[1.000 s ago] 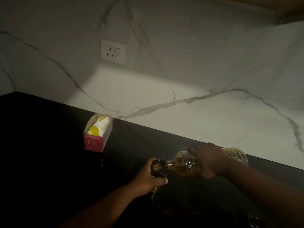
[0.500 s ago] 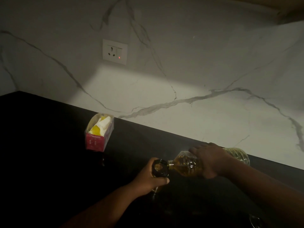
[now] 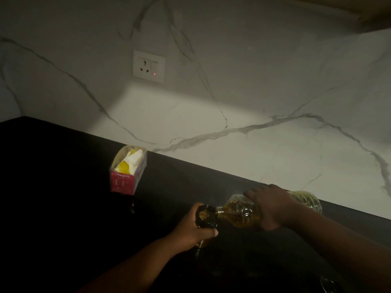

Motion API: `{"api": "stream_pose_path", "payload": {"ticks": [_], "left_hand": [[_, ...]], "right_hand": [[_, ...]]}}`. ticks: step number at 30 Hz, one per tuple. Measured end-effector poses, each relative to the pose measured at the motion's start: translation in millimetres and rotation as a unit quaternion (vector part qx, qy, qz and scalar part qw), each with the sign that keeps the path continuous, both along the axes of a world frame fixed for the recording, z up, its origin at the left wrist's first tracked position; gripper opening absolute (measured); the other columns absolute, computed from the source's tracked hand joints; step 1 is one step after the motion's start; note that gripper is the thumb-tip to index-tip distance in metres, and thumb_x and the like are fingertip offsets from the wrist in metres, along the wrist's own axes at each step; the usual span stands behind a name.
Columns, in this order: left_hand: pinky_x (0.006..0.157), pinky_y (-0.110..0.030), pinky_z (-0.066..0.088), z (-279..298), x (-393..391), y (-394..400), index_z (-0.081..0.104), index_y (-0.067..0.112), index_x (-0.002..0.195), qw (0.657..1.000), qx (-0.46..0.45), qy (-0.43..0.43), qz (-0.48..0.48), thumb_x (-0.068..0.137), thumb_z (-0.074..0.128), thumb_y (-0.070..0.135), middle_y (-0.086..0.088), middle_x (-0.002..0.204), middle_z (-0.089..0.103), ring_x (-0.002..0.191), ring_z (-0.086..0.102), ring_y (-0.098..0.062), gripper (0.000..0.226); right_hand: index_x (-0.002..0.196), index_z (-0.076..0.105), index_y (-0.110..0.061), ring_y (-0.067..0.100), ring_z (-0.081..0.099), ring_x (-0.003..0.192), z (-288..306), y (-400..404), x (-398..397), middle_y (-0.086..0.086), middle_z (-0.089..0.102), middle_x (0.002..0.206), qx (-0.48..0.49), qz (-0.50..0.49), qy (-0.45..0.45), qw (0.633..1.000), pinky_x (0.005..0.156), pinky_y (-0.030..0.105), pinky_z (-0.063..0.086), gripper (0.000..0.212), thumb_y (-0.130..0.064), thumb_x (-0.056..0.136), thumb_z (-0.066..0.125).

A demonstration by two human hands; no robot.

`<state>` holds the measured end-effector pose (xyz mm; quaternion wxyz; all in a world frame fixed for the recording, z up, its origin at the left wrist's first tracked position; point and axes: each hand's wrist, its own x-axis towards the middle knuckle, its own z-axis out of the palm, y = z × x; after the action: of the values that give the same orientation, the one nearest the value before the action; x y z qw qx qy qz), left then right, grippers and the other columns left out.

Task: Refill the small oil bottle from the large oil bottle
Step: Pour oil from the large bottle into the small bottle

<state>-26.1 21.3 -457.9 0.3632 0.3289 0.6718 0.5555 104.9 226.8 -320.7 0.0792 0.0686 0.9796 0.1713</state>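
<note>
My right hand (image 3: pixel 273 208) grips the large clear plastic oil bottle (image 3: pixel 241 212), which lies tipped on its side with golden oil pooled toward its neck. Its mouth touches the dark round opening at the top of the small bottle (image 3: pixel 206 216), possibly a funnel. My left hand (image 3: pixel 192 229) is wrapped around the small bottle just below that opening and holds it upright on the black counter (image 3: pixel 63 187). Most of the small bottle's body is hidden by my fingers and the dim light.
A pink box (image 3: pixel 127 172) with white and yellow contents stands on the counter to the left, near the marble wall. A wall socket (image 3: pixel 149 66) with a red light sits above it. A round glassy rim (image 3: pixel 328 285) shows at the bottom right edge.
Both hands and both bottles keep the same pose. Only the camera view has shifted very slightly.
</note>
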Motion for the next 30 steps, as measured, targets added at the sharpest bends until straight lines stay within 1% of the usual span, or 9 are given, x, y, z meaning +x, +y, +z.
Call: {"api": "stream_pose_path", "payload": {"ticks": [2,6,12,15,18,22,25,29,30], "left_hand": [[0.105,-0.044,0.048,-0.2,0.3,0.3,0.047,0.042,0.12,1.0,0.001,0.004,0.002,0.055,0.084,0.044,0.005,0.12,0.063,0.117,0.06,-0.014,0.075],[0.104,-0.043,0.048,-0.2,0.7,-0.8,0.048,0.046,0.118,1.0,-0.001,0.008,0.0,0.055,0.084,0.045,0.009,0.118,0.064,0.114,0.06,-0.009,0.072],[0.106,-0.047,0.047,2.5,1.3,-1.1,0.047,0.047,0.117,1.0,-0.006,0.011,0.001,0.053,0.083,0.047,0.008,0.12,0.063,0.117,0.059,-0.013,0.073],[0.106,-0.049,0.046,1.9,1.1,-1.0,0.047,0.049,0.117,1.0,-0.008,0.012,0.0,0.054,0.084,0.048,0.008,0.121,0.062,0.119,0.058,-0.014,0.074],[0.106,-0.05,0.047,0.6,1.0,-0.7,0.048,0.047,0.118,1.0,-0.006,0.013,0.003,0.055,0.084,0.047,0.007,0.12,0.064,0.118,0.059,-0.014,0.073],[0.105,-0.048,0.048,0.1,1.2,-1.0,0.048,0.045,0.117,1.0,0.0,0.013,0.0,0.056,0.084,0.045,0.009,0.118,0.064,0.116,0.06,-0.012,0.071],[0.104,-0.044,0.049,-0.2,0.8,-0.8,0.049,0.045,0.117,1.0,0.003,0.012,-0.001,0.055,0.084,0.045,0.009,0.118,0.065,0.115,0.061,-0.011,0.071],[0.1,-0.037,0.049,-0.3,0.7,-0.9,0.049,0.045,0.117,1.0,0.005,0.008,-0.006,0.056,0.084,0.046,0.009,0.118,0.064,0.114,0.061,-0.009,0.07],[0.1,-0.037,0.049,-0.4,0.7,-0.8,0.049,0.045,0.117,1.0,0.006,0.008,-0.005,0.055,0.083,0.046,0.009,0.118,0.064,0.114,0.061,-0.01,0.071]], "right_hand": [[0.122,0.045,-0.031,0.014,0.058,0.103,-0.1,-0.2,-0.2,-0.008,0.059,0.107,0.006,0.0,-0.001,1.0,0.088,0.03,0.039,0.068,-0.058,0.061,0.062],[0.121,0.044,-0.031,0.014,0.056,0.103,0.2,0.5,-0.9,-0.007,0.058,0.106,0.003,-0.002,-0.009,1.0,0.087,0.03,0.037,0.069,-0.057,0.061,0.063],[0.125,0.044,-0.031,0.014,0.057,0.104,-0.3,1.4,-0.3,-0.008,0.06,0.109,0.003,0.004,-0.001,1.0,0.087,0.029,0.037,0.071,-0.06,0.062,0.061],[0.122,0.045,-0.031,0.014,0.058,0.103,0.0,0.1,-0.3,-0.008,0.06,0.107,0.002,0.003,0.001,1.0,0.086,0.028,0.037,0.068,-0.059,0.063,0.062],[0.12,0.046,-0.032,0.014,0.058,0.103,1.6,-1.5,-0.3,-0.008,0.06,0.106,0.002,-0.002,0.0,1.0,0.086,0.029,0.038,0.066,-0.058,0.061,0.063],[0.12,0.046,-0.032,0.014,0.058,0.103,2.6,-2.8,-0.3,-0.008,0.06,0.106,-0.001,-0.006,-0.004,1.0,0.087,0.029,0.038,0.066,-0.056,0.062,0.065],[0.117,0.046,-0.032,0.014,0.058,0.102,3.7,-3.1,0.0,-0.009,0.06,0.105,0.003,-0.002,-0.003,1.0,0.086,0.029,0.039,0.063,-0.057,0.062,0.064],[0.118,0.046,-0.031,0.014,0.058,0.101,3.4,-2.7,0.0,-0.008,0.06,0.106,0.003,-0.002,-0.006,1.0,0.086,0.028,0.038,0.065,-0.057,0.061,0.064],[0.118,0.046,-0.032,0.013,0.058,0.101,3.4,-2.7,-0.2,-0.009,0.06,0.106,0.003,-0.003,-0.005,1.0,0.086,0.028,0.038,0.065,-0.057,0.061,0.064]]}}
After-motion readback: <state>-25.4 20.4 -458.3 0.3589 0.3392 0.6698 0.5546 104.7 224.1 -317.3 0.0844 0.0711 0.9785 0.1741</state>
